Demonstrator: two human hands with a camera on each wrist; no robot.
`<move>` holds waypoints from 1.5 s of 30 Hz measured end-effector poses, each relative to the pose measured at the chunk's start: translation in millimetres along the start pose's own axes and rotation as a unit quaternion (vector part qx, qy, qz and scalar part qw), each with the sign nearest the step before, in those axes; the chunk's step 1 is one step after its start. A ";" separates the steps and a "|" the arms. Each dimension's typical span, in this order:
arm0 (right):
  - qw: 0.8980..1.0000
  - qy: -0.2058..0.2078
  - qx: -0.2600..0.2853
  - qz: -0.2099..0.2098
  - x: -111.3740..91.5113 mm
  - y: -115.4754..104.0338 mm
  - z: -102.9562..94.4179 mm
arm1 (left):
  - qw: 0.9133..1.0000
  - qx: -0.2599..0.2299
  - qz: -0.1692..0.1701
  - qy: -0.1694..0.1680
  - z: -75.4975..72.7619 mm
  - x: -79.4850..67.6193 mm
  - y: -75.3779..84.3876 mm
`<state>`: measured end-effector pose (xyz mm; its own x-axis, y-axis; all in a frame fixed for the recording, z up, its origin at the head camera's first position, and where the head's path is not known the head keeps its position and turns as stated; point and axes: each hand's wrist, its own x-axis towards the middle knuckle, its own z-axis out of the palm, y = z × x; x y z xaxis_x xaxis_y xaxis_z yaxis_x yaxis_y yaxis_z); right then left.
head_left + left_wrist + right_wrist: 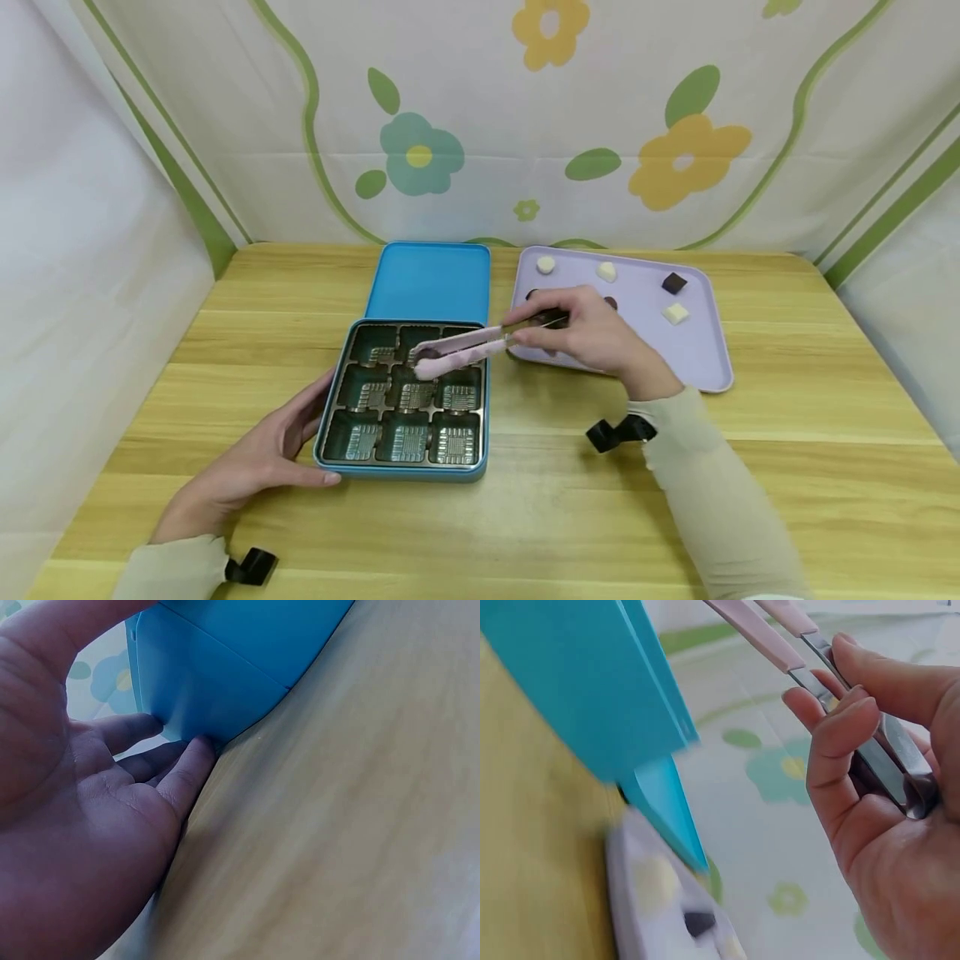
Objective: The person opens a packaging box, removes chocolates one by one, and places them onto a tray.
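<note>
My right hand (592, 333) grips metal tongs (461, 352) with pink tips, its thumb and fingers pressed on the two arms. Between the tips sits a round dark brown chocolate (428, 354), over the top-middle compartment of the blue tin (480, 477). A dark plastic insert (384, 408) splits that tin into several square compartments. At the tin's left front corner rests my left hand (258, 454), with extended fingertips on the side wall and the thumb along the front. In the left wrist view, these fingers (187, 776) touch the blue wall low down, close to the table.
Behind the tin lies its blue lid (431, 279), folded back. To the right stands a lilac tray (660, 367) with white chocolates (607, 272) and dark ones (674, 283), partly behind my right hand. A flowered curtain (487, 125) borders the wooden table (570, 517).
</note>
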<state>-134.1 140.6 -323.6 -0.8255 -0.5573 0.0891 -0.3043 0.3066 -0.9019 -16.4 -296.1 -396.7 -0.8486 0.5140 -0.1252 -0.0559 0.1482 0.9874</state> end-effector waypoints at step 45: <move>0.914 0.306 -0.105 0.246 -212.1 83.1 -149.6 | 1.000 0.004 0.001 -0.002 -1.2 1.9 -0.5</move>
<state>-55.3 399.8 -354.2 -0.9787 0.2035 -0.0272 0.1431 0.5811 -0.8012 -18.6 -296.3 -397.3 -0.8463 0.5180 -0.1245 -0.0509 0.1540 0.9868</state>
